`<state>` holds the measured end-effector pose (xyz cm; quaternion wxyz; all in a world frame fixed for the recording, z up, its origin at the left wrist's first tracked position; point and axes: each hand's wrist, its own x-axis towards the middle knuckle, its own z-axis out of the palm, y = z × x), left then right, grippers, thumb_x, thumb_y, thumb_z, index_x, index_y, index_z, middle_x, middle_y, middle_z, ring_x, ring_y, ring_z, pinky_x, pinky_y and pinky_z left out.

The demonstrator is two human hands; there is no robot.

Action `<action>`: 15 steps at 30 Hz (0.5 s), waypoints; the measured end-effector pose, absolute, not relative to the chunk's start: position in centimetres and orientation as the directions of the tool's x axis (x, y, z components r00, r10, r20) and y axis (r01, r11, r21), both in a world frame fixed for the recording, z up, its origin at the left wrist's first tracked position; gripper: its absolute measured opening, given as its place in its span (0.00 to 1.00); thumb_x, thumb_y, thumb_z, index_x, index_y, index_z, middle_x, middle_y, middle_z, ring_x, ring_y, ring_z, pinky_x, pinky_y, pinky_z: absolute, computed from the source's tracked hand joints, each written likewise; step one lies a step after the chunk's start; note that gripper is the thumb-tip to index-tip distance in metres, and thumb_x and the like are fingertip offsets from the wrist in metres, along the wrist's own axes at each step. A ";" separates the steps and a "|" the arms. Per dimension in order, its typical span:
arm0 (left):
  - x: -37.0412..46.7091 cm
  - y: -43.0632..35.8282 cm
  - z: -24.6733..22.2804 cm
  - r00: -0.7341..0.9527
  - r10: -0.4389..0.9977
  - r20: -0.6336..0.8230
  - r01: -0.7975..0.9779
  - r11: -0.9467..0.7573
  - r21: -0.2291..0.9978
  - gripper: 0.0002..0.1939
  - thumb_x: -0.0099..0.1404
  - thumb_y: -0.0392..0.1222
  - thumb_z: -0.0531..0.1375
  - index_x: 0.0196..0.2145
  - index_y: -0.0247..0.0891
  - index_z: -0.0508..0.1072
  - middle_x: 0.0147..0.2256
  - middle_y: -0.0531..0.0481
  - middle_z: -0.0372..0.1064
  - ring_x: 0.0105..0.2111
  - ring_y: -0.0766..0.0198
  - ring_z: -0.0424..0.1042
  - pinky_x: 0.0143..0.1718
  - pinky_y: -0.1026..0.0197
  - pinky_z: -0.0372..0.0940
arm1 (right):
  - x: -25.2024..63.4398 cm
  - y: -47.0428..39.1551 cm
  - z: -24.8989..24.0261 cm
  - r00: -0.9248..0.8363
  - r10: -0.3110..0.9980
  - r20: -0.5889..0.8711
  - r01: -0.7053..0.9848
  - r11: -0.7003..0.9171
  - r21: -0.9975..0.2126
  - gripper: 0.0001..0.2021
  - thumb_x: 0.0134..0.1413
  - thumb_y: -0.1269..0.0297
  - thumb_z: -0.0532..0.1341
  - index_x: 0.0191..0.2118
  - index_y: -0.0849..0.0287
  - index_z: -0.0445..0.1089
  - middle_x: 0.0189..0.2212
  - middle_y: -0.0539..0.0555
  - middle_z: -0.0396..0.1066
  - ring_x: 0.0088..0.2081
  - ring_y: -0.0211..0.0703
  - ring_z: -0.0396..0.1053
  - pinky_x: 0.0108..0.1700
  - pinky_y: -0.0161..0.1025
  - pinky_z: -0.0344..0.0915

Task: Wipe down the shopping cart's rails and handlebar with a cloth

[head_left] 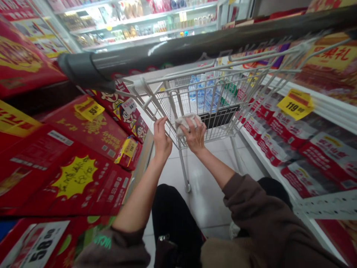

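Note:
A wire shopping cart (180, 97) with a thick dark grey handle bar (167, 50) stands close in front of me. My right hand (196, 134) is closed over a crumpled, pale cloth (182, 125) and presses it against the wires at the cart's near end, low on the left. Just left of it, my left hand (162, 139) has its fingers curled at the cart's near left corner and appears to grip the wire frame there. Its fingertips are partly hidden. A black panel (220, 118) sits on the near wire wall, right of the cloth.
Red gift boxes (92, 126) with yellow price tags are stacked close on the left. Shelves of red-labelled bottle packs (290, 130) line the right side. Large blue-tinted water bottles (205, 93) show through the cart's wires. A lit display shelf (145, 33) stands beyond, over a tiled floor (206, 193).

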<state>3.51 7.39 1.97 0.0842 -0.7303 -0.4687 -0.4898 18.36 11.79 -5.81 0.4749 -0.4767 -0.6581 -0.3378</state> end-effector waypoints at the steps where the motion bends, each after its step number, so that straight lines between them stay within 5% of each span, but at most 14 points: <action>1: 3.8 7.6 1.3 0.054 0.612 0.789 0.764 -0.534 0.362 0.37 0.54 0.24 0.49 0.62 0.37 0.67 0.57 0.38 0.64 0.61 0.54 0.64 0.67 0.49 0.59 | 18.2 12.1 -5.0 -0.102 0.297 0.949 0.948 0.318 0.003 0.15 0.69 0.64 0.56 0.55 0.42 0.72 0.61 0.52 0.68 0.66 0.57 0.56 0.62 0.62 0.56; 5: 4.9 8.3 0.6 -0.016 0.609 0.793 0.694 -0.564 0.447 0.33 0.60 0.28 0.50 0.63 0.40 0.65 0.62 0.39 0.58 0.65 0.54 0.60 0.66 0.48 0.61 | 18.0 13.6 -4.3 -0.173 0.385 0.906 0.926 0.377 0.017 0.20 0.71 0.63 0.53 0.63 0.39 0.65 0.66 0.51 0.62 0.69 0.56 0.54 0.67 0.65 0.53; 9: 4.5 9.1 0.6 -0.020 0.651 0.759 0.586 -0.607 0.537 0.28 0.68 0.38 0.50 0.65 0.44 0.63 0.65 0.41 0.59 0.63 0.52 0.64 0.61 0.47 0.67 | 18.6 13.3 -8.8 -0.282 0.526 0.802 0.889 0.459 0.012 0.17 0.72 0.64 0.51 0.57 0.43 0.71 0.64 0.52 0.66 0.66 0.53 0.59 0.65 0.63 0.56; 12: 3.9 9.8 0.3 0.005 0.683 0.731 0.556 -0.609 0.565 0.27 0.70 0.42 0.51 0.65 0.45 0.62 0.64 0.43 0.64 0.62 0.52 0.66 0.63 0.45 0.65 | 18.5 12.9 -10.6 -0.249 0.551 0.797 0.898 0.439 -0.023 0.14 0.71 0.65 0.52 0.50 0.48 0.75 0.61 0.55 0.69 0.64 0.54 0.61 0.63 0.61 0.58; 15: 3.9 10.5 -0.1 0.026 0.682 0.730 0.544 -0.623 0.562 0.26 0.70 0.42 0.52 0.65 0.46 0.63 0.65 0.45 0.63 0.64 0.53 0.63 0.67 0.46 0.59 | 17.6 13.6 -8.8 -0.165 0.515 0.841 0.905 0.419 -0.079 0.16 0.72 0.63 0.51 0.56 0.46 0.72 0.64 0.56 0.65 0.68 0.55 0.56 0.66 0.64 0.54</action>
